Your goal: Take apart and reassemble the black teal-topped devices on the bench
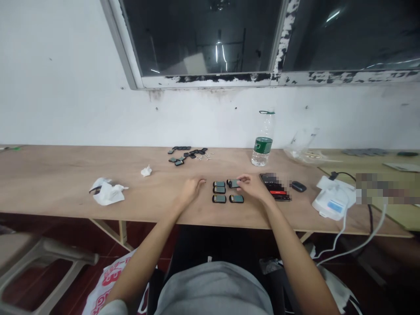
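The left hand (192,191) lay on the wooden table (49,183) with its fingers loosely together, just beside five small screens (218,198), but it did not touch them. The right hand (252,187) was curved over the back right screen (231,184) and touched it, though I could not tell if it pinched this screen. The screens lay in two rows between the hands, and behind them were a pile of dark parts (188,155) and a water bottle (262,144).
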`<action>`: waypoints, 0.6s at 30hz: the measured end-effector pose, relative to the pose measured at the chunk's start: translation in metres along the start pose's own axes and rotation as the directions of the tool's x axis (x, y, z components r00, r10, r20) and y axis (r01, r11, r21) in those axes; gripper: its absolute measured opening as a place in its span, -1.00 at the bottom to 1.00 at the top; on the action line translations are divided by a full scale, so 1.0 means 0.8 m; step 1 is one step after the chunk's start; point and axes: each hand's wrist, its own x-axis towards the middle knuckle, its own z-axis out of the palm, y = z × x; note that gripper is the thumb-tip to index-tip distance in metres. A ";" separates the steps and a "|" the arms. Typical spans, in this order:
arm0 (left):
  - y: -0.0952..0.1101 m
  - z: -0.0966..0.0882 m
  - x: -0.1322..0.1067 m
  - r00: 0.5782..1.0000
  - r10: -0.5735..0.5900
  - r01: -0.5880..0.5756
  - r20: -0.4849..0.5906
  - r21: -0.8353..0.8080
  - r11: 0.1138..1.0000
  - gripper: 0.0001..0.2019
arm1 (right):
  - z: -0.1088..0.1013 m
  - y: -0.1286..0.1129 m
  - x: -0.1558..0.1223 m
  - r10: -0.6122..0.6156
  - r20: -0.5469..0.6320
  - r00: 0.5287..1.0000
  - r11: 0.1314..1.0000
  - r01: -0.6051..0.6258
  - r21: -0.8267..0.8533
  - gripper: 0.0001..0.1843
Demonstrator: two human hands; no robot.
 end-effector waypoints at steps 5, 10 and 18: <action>-0.010 0.004 -0.005 0.983 -0.019 -0.005 0.182 0.134 0.991 -0.73 | -0.002 0.018 0.006 0.080 0.036 0.996 0.993 -0.076 -0.087 -0.92; -0.016 0.006 -0.006 0.975 0.019 -0.051 0.222 0.140 0.989 -0.79 | 0.003 0.019 0.004 0.082 0.026 0.996 0.976 -0.075 -0.206 -0.91; -0.022 0.003 -0.004 0.973 -0.006 -0.014 0.229 0.085 0.996 -0.73 | -0.006 0.004 -0.004 -0.033 0.064 0.997 0.907 0.056 -0.417 -0.82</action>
